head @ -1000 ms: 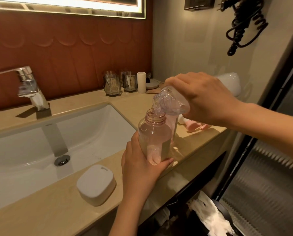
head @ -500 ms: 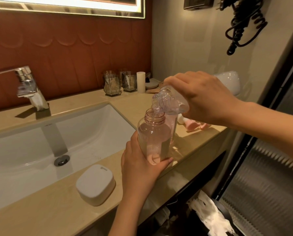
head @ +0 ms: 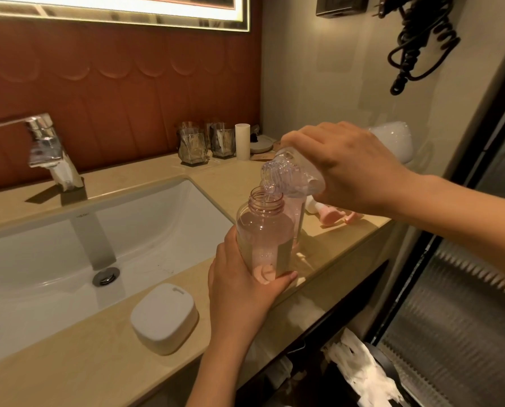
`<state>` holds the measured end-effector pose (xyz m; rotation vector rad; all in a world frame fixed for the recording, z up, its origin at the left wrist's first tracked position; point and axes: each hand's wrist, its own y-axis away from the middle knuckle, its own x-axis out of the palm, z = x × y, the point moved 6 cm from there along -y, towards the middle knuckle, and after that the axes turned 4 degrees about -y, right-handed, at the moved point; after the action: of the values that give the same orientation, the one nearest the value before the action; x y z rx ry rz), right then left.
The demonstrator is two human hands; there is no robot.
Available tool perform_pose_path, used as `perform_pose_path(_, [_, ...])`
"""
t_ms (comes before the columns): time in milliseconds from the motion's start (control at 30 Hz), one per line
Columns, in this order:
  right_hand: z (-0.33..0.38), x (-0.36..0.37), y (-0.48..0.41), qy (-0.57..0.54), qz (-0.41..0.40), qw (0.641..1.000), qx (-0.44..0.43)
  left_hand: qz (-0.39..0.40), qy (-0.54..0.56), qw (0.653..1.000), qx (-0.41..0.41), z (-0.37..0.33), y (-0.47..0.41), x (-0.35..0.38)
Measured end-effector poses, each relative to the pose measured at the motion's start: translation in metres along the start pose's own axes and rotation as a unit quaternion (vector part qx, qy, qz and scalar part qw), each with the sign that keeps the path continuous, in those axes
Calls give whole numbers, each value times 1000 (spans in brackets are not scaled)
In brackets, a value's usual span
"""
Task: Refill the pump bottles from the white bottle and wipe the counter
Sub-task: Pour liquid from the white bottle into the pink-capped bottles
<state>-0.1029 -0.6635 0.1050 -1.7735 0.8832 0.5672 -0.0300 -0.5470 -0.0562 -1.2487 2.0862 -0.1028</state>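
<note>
My left hand grips the base of a clear pink pump bottle with its top off, standing at the counter's front edge. My right hand holds the white bottle tipped over, its clear threaded neck just above the pink bottle's mouth, and a thin clear stream runs in. A second pink bottle stands right behind, mostly hidden. Pink pump heads lie on the counter under my right wrist.
A white sink with a chrome tap fills the left. A white soap box sits at the front edge. Glass tumblers and a white cup stand in the back corner. A bin with white paper is below.
The white bottle's neck has dipped slightly lower toward the pink bottle's mouth. Both hands hold the same grips.
</note>
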Motion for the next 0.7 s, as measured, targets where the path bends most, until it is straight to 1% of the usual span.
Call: perform_pose_path(700, [1,-1,-2,16,-2,1000,-1,0,-3,1000,1,1,-1,1])
